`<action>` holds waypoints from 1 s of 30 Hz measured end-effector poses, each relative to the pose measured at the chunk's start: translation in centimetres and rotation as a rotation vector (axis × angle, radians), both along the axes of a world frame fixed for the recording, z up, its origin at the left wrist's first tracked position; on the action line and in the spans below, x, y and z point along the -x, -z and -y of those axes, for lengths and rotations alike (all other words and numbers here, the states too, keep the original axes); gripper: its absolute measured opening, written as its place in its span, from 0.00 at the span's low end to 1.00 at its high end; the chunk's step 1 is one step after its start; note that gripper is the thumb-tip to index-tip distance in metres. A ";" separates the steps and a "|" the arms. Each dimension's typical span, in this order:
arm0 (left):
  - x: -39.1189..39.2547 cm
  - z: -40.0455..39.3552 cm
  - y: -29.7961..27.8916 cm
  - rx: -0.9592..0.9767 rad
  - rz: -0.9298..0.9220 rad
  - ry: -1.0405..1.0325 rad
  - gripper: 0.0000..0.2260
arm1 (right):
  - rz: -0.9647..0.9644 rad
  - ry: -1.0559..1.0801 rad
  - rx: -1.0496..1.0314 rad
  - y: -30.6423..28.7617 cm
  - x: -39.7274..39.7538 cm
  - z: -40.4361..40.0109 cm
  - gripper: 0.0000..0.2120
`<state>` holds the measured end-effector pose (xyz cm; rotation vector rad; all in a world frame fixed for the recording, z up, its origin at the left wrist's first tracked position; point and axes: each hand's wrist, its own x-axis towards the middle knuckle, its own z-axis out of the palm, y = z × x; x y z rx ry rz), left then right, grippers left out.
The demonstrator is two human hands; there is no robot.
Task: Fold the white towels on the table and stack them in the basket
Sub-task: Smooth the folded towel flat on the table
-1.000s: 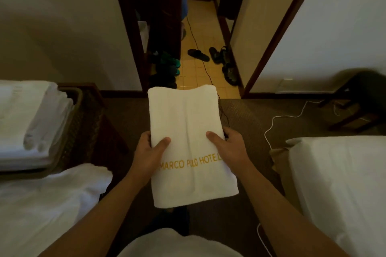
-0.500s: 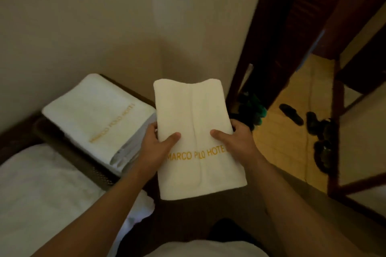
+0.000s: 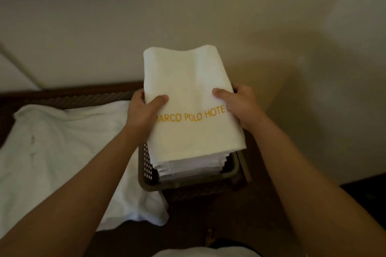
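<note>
- Beige wall [image 3: 271, 27] stood behind; one head view only, dim.
- Folded towel [image 3: 188, 89] was held level, directly above the stack of towels [image 3: 188, 168] in the basket [image 3: 146, 181], long axis running away from the person.
- Left hand [image 3: 144, 110] and right hand [image 3: 240, 106] each pinched a long edge, thumbs on top, equally near.
- Unfolded towels [image 3: 62, 152] lay just left of the basket.

We read one text only: gold capitals "ARCO POLO HOTE" across top face of folded towel [image 3: 188, 98]. Line runs between our hands, just below both thumbs. First letter hidden under left hand [image 3: 144, 110]; last letter cut off at towel edge beside right hand [image 3: 240, 106]. We find no other label, number or sign legible anywhere else.
</note>
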<state>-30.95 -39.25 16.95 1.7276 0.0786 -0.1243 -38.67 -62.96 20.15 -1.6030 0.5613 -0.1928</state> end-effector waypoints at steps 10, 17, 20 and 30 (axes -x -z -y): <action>3.1 0.2 5.9 -0.216 -0.260 -0.073 0.25 | -0.386 -0.302 -0.061 11.0 -2.0 3.9 0.28; 4.3 1.0 6.5 -0.267 -0.205 -0.055 0.34 | -0.318 -0.406 -0.025 9.2 -1.6 3.7 0.21; 4.4 1.3 6.5 -0.271 -0.124 -0.064 0.32 | -0.185 -0.344 -0.096 8.9 -0.4 3.3 0.15; 5.9 1.0 8.7 -0.286 -0.132 -0.090 0.29 | -0.225 -0.245 -0.101 11.5 2.5 2.6 0.10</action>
